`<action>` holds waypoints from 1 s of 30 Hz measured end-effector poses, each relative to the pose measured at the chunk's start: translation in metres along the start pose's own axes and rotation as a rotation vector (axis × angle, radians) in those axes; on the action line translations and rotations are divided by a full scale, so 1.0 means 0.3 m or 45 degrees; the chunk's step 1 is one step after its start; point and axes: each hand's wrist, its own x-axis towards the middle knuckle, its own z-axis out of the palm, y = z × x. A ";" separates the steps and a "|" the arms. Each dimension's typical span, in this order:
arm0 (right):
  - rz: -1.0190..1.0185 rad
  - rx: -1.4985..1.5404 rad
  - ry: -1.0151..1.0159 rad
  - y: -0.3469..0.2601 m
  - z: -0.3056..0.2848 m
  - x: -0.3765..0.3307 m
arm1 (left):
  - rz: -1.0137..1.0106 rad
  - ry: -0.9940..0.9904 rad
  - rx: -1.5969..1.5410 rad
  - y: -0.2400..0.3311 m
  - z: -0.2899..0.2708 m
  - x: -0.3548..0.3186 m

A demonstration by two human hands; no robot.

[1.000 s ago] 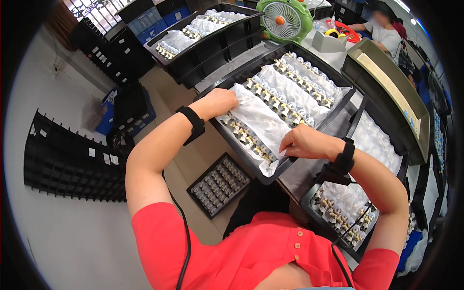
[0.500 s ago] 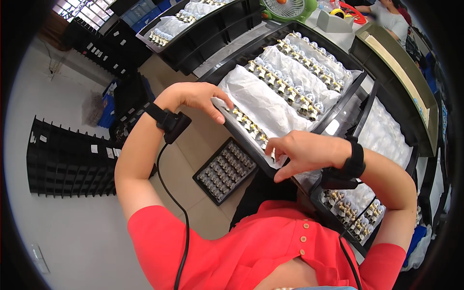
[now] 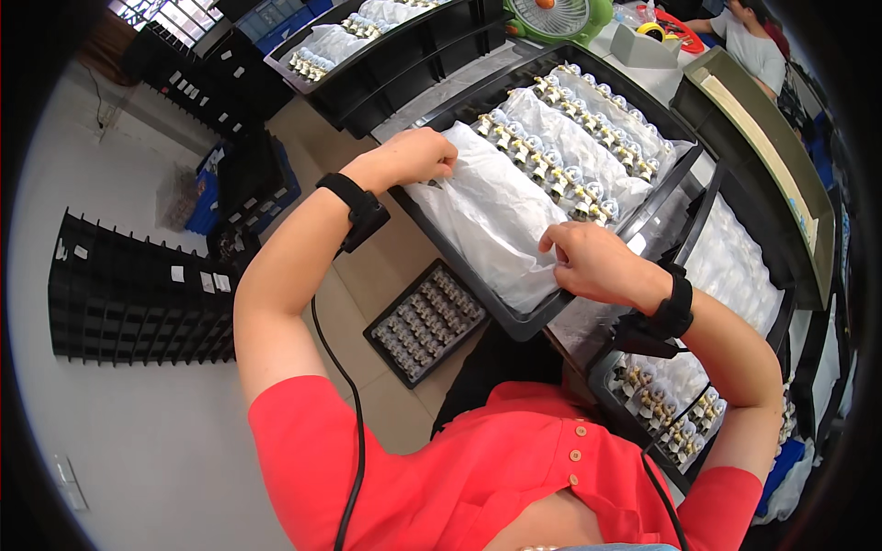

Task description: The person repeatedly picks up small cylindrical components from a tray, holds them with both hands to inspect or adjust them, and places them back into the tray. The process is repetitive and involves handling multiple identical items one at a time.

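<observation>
A black tray [image 3: 517, 323] in front of me holds rows of small figurines [image 3: 551, 172] with clear domed tops and pale yellow bodies. Strips of thin white sheet lie between the rows. At the near side, a crumpled white sheet [image 3: 496, 216] covers the front row. My left hand [image 3: 415, 156] pinches this sheet at the tray's left edge, fingers closed. Near the front right corner, my right hand [image 3: 593, 262] is closed on the sheet's other end, thumb and fingers together. The figurines under the near sheet are hidden.
A smaller black tray of clear pieces [image 3: 427, 321] sits on the floor below. More filled trays [image 3: 675, 404] stand at my right, another black crate [image 3: 413, 64] at the back left. A green fan [image 3: 560, 16] and a seated person [image 3: 749, 41] are farther back. Black crates [image 3: 138, 294] lean left.
The near sheet has come forward over the front row, which showed before. My left hand has moved up and closed; my right hand has risen slightly and moved right.
</observation>
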 end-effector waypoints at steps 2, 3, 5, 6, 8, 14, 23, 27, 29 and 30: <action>-0.066 0.010 -0.028 0.008 0.000 0.000 | -0.029 -0.087 -0.144 0.039 -0.027 0.001; -0.115 0.049 -0.055 0.006 -0.009 0.002 | -0.049 -0.146 -0.283 0.058 -0.050 -0.011; -0.129 0.188 -0.073 -0.007 -0.009 0.014 | -0.008 -0.236 -0.453 0.080 -0.059 -0.042; -0.090 0.279 -0.063 -0.021 -0.007 0.027 | 0.058 -0.258 -0.487 0.074 -0.054 -0.059; -0.034 0.369 -0.073 -0.049 -0.010 0.047 | 0.199 -0.247 -0.373 0.057 -0.054 -0.092; -0.171 0.164 -0.202 -0.069 0.008 0.046 | -0.056 -0.334 -0.022 0.024 -0.063 -0.069; -0.361 -0.145 0.011 -0.028 0.055 0.007 | 0.089 -0.009 0.168 0.049 0.049 0.028; -0.175 -0.284 -0.119 -0.013 0.042 0.032 | 0.055 0.034 0.078 0.039 0.063 0.038; -0.221 -0.284 -0.048 -0.012 0.042 0.033 | 0.041 0.112 0.087 0.033 0.065 0.026; -0.304 -0.276 0.051 0.001 0.059 0.037 | 0.035 0.154 0.117 0.034 0.065 0.018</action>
